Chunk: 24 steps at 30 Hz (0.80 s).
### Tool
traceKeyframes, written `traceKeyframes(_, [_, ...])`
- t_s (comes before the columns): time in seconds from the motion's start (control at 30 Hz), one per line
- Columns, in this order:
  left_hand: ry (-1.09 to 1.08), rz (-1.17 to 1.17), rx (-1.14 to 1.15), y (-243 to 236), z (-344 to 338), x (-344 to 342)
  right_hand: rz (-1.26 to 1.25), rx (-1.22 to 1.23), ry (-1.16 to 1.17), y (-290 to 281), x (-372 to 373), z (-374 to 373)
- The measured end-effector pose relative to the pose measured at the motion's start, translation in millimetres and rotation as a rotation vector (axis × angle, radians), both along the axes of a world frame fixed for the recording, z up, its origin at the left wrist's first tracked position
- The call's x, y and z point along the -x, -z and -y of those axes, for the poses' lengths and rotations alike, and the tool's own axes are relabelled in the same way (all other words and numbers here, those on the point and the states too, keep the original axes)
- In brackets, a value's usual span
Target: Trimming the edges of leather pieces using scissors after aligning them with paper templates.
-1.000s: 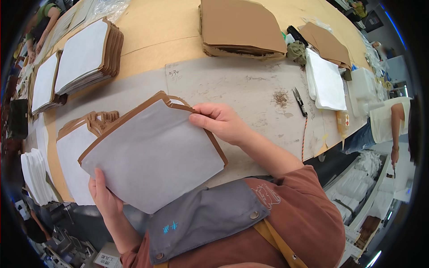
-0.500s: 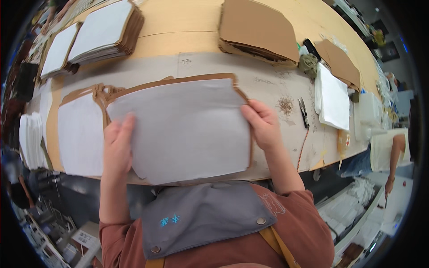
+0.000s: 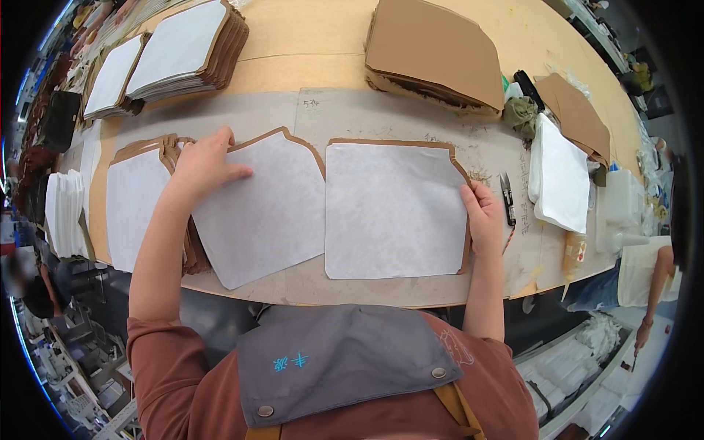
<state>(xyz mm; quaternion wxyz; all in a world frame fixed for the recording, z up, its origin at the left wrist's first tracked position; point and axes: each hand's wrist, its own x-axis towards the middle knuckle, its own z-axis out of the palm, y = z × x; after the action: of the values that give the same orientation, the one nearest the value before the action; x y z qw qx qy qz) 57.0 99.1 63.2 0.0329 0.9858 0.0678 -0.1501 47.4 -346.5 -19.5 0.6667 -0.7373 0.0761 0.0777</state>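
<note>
Two flat white-faced panels with brown edges lie side by side in front of me. The right-hand panel (image 3: 392,213) rests flat on the table, its right edge pinched in my right hand (image 3: 484,216), thumb on top. The left-hand panel (image 3: 264,213) lies tilted, its right corner close to the other panel. Over its upper left edge is my left hand (image 3: 205,165), thumb stretched away from the fingers; the fingertips partly hide behind the hand. Just left of it sits a stack of similar panels (image 3: 136,213), some brown edges fanned out.
Farther back stand white-topped stacks (image 3: 180,48) on the left and a brown stack (image 3: 433,55) on the right. Thread snips (image 3: 507,198) lie beside my right hand. Past them are folded white cloths (image 3: 559,176) and a glue bottle (image 3: 574,253). Another person's arm (image 3: 653,293) shows far right.
The panel held between both hands is now down on the table at the right. My left hand has left it and moved up-left to another panel, now separate from the left stack.
</note>
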Motion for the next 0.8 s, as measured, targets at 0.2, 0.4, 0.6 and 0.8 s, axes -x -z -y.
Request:
traceKeyframes(0.2, [-0.005,-0.003,0.424,-22.9,-15.9,-3.7,-0.007,0.004,0.017,0.5,-2.8,1.2])
traceKeyframes(0.4, [-0.07,0.04,0.728,-35.4,-20.7,11.4,-0.011,0.06,0.007,-2.9,-1.3,1.7])
traceKeyframes(0.6, [-0.143,-0.005,0.862,-34.0,-28.3,18.8,0.552,0.995,0.01,-34.5,-5.5,-30.1])
traceKeyframes(0.8, [0.023,0.088,0.83,-47.7,-26.2,36.2,0.749,0.545,-0.443,-54.7,-40.5,-120.2])
